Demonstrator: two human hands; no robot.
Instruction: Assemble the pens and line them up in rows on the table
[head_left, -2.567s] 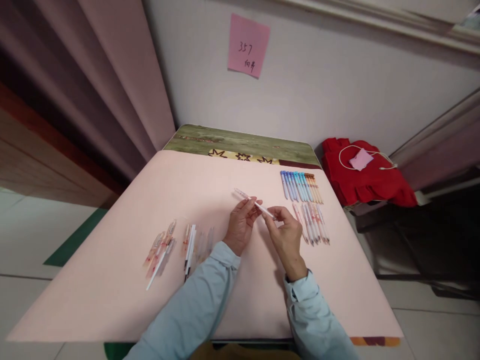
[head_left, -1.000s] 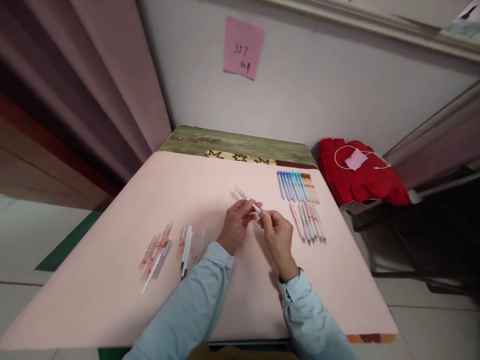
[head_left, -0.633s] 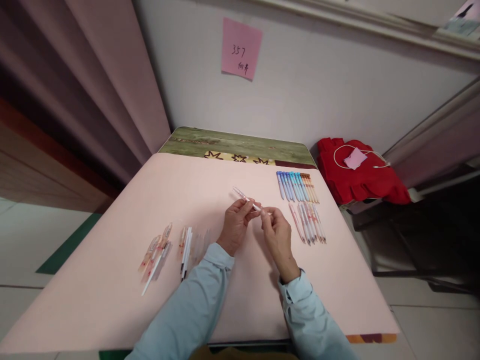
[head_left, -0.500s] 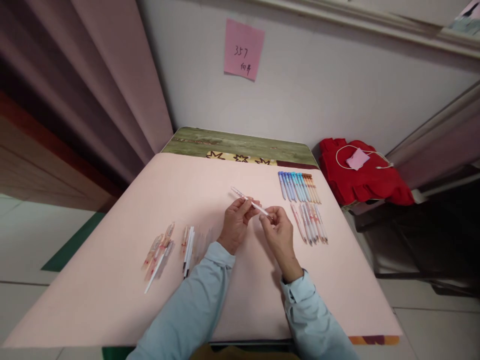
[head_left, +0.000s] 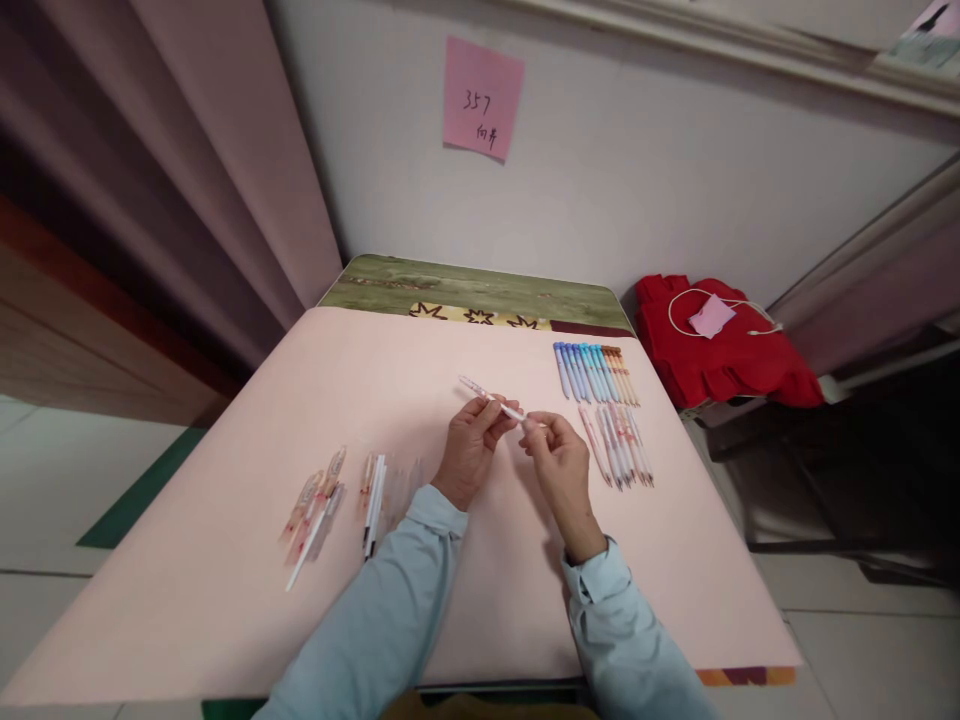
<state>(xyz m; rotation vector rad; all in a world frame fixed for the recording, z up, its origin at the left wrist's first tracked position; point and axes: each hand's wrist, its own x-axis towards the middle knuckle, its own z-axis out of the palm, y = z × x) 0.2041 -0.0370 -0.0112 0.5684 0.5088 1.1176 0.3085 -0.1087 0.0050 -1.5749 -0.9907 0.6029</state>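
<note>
Above the middle of the table, my left hand (head_left: 469, 448) is closed around a pen (head_left: 472, 386) with a clear, patterned barrel. A thin white refill (head_left: 513, 411) shows at the pen's near end, between my hands. My right hand (head_left: 561, 462) pinches that refill close to my left fingertips; its far tip is hidden by the fingers. To the left of my left forearm lie white refills (head_left: 374, 505) and some clear parts. Farther left is a loose pile of pinkish clear pen barrels (head_left: 306, 505), with one white refill across it.
At the right, a row of blue, turquoise and brown-topped pens (head_left: 596, 374) lies above a second group of pale pens (head_left: 621, 447). A pale pink sheet (head_left: 225, 600) covers the table. Beyond the right edge sits a red cloth (head_left: 724, 365) with a cable.
My right hand has slid its grip along the refill toward my left hand, and less white shows between them. The left hand stays almost in place.
</note>
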